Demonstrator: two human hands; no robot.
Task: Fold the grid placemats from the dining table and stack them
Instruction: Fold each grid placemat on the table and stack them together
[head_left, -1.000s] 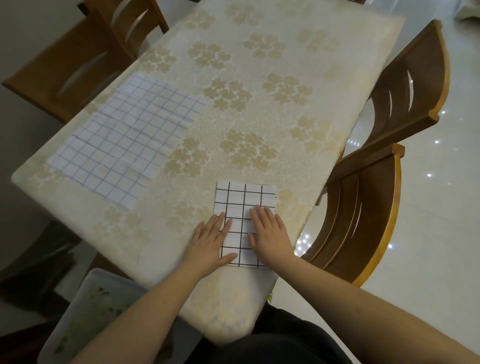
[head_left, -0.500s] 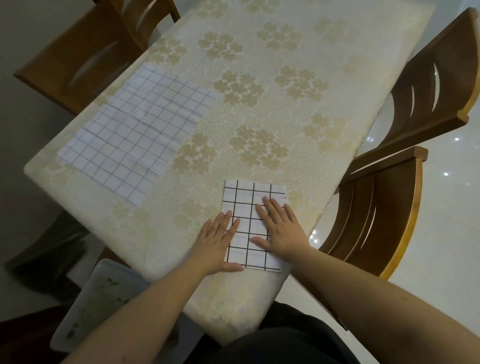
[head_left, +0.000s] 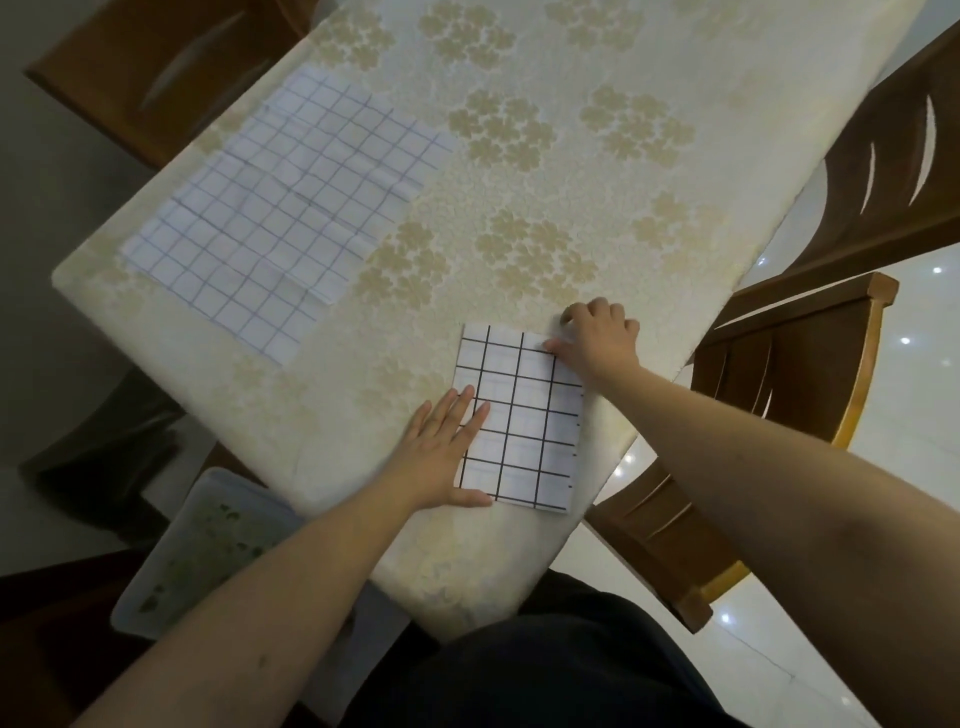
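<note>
A folded white placemat with a bold black grid (head_left: 524, 415) lies near the table's front right edge. My left hand (head_left: 441, 452) rests flat on its left side, fingers spread. My right hand (head_left: 597, 338) pinches the mat's far right corner between thumb and curled fingers. A second placemat (head_left: 291, 208), unfolded, with thin blue grid lines and creases, lies flat on the left part of the table (head_left: 519, 130), apart from both hands.
The table carries a cream cloth with gold flower clusters. Wooden chairs stand at the right (head_left: 810, 364) and far left (head_left: 171, 67). A pale plastic tray (head_left: 197, 551) sits below the table's near left edge. Glossy tiled floor lies to the right.
My right hand has slid from the middle of the folded mat up to its far right corner and closed on it. My left hand stays flat on the left side.
</note>
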